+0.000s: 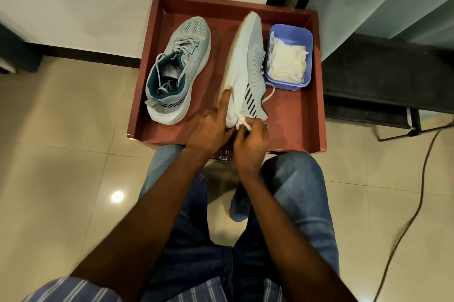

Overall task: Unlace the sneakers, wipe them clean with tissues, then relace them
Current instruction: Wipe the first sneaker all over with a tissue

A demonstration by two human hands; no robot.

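Observation:
Two light grey sneakers lie in a reddish-brown tray (317, 115). The left sneaker (194, 51) stands upright with loose white laces hanging into its opening. The right sneaker (248, 61) is tipped on its side, sole facing left. My left hand (211, 127) holds its heel, index finger stretched up along the sole. My right hand (250, 144) is closed on a crumpled white tissue (243, 122) pressed against the heel. A loose lace end (270, 92) trails off the right sneaker.
A lilac plastic tub (304, 56) holding white tissues (287, 61) sits in the tray's right part. My knees in blue jeans are just below the tray. A cable (417, 203) runs over the tiled floor at right, near a dark stand.

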